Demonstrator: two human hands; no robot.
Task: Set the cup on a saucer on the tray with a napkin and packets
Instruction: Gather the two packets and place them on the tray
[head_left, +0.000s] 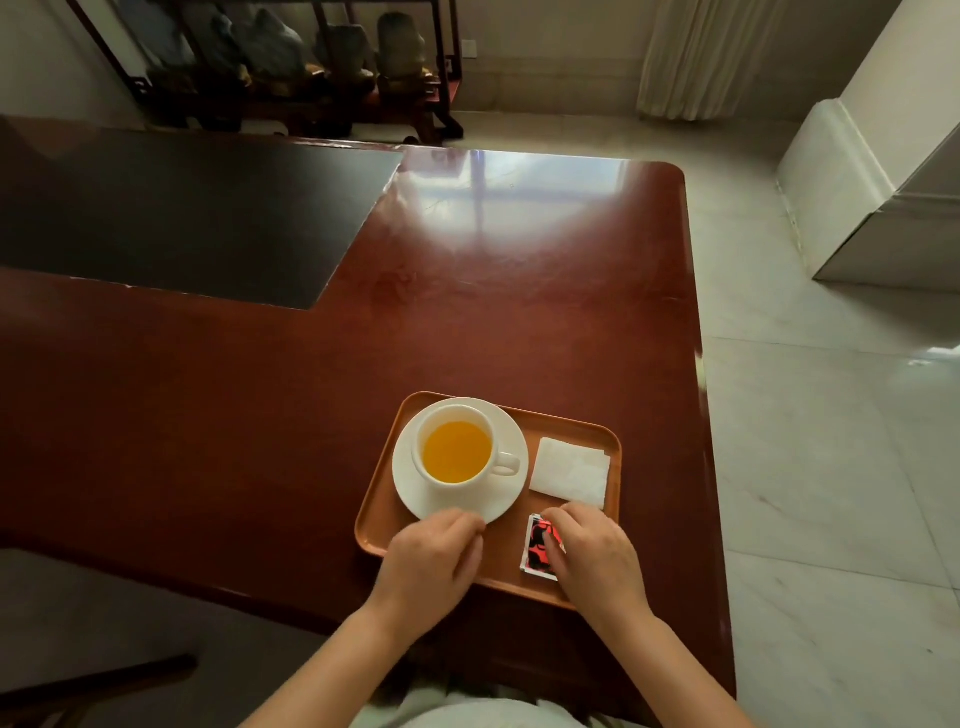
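- Cup (456, 447): white, holding an orange-yellow drink, upright on the saucer (506, 493). Its handle points to 3 o'clock. It sits in the left half of the tray (376, 512), at 12 o'clock from your left hand.
- Saucer: white, round, flat on the tray. Its near rim is touching, or just under, your left fingertips.
- Napkin (570, 472): white, folded, lying flat in the tray's right half, at 3 o'clock from the cup and just beside the saucer's rim.
- Packets (539, 546): red, black and white, flat on the tray at 6 o'clock from the napkin. The long axis runs roughly 12 to 6. Whether this is one packet or a stack, I cannot tell; your right hand covers the right side.
- Left hand (431, 558): loosely curled, fingertips at the saucer's 6 o'clock edge, not visibly gripping anything.
- Right hand (592, 556): palm down, fingers resting on the packets, pressing or nudging, not lifting them clear.
- Table (260, 389): polished red-brown wood with a dark inset panel at 10 o'clock; the tray sits near your edge.
- Judgement: all items appear placed. What remains looks like squaring the packets; your right hand is the nearer one, and a push toward 12 o'clock would bring them closer to the napkin.
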